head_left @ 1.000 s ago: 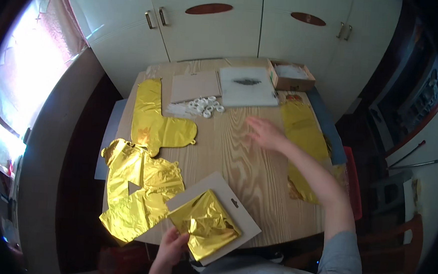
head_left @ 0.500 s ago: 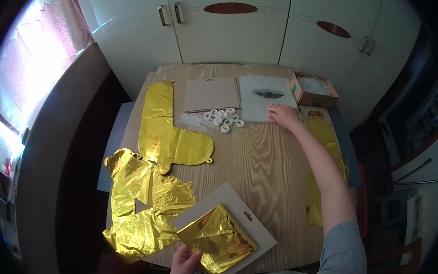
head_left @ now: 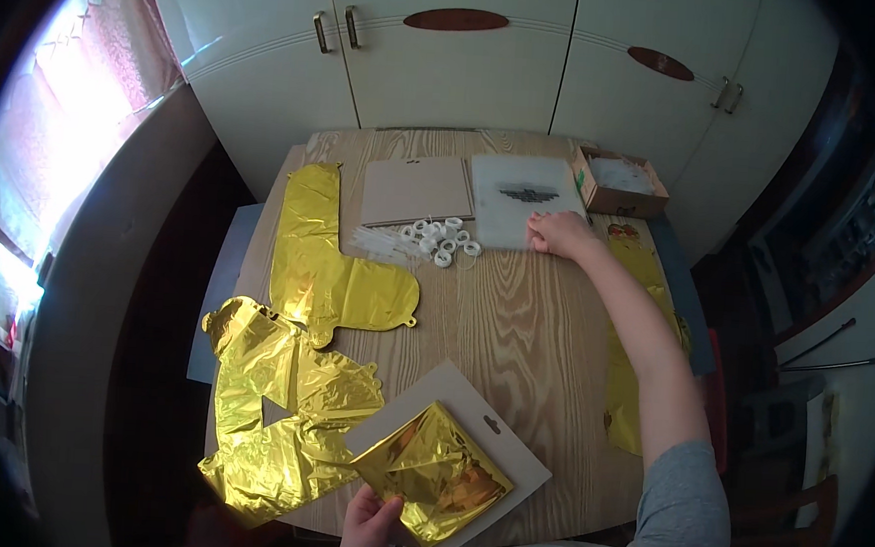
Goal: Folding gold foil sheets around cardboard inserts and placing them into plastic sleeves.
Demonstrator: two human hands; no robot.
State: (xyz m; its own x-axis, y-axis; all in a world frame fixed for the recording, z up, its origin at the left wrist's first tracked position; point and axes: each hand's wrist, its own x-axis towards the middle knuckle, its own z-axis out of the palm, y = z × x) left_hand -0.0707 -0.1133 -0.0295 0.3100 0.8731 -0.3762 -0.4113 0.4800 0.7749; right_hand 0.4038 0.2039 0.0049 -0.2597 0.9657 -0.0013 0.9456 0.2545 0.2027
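My left hand (head_left: 370,528), low in the picture, grips a folded gold foil balloon (head_left: 436,469) together with the grey-beige card (head_left: 528,472) beneath it, thumb on top. The card has a hang hole and lies tilted over the table's near edge. At the far right my right hand (head_left: 562,235) rests on the near edge of a stack of clear plastic bags (head_left: 496,217) with dark print. Its fingers are curled and pressed together on the bag edge; the fingertips are partly hidden.
Two flat gold foil balloons, one L-shaped (head_left: 309,241) and one with a triangular hole (head_left: 328,417), lie left. White ribbon rolls (head_left: 446,242), clear straws (head_left: 387,242) and a card stack (head_left: 418,190) lie beyond. A carton (head_left: 634,201) and another gold balloon (head_left: 627,375) are right.
My right hand has drawn slightly nearer along the bags' edge, its fingers more curled. The left hand still holds the folded balloon and card. The whole view has shifted slightly.
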